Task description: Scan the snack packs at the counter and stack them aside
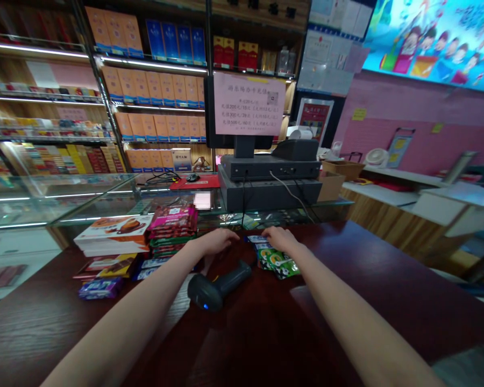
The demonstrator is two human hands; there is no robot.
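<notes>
My left hand [220, 240] hovers low over the dark wooden counter, fingers loosely bent and apart, holding nothing. Beneath and in front of its wrist lies a black handheld barcode scanner [219, 287] with a small blue light. My right hand [281, 238] has its fingers bent over a blue-and-white snack packet [256, 239]; the thumb is hidden. Green snack packets [277, 261] lie flat just below that hand. Left of my left hand are a stack of pink and red packets [172, 220], a white-and-orange box [115, 231] and a purple packet [100, 288].
A cash register base [270, 185] with a monitor behind a pink paper sign [249, 104] stands on the glass display counter. A mouse [192, 177] lies on a red mat. Shelves of boxes rise behind, and a cardboard box [331, 186] sits right of the register.
</notes>
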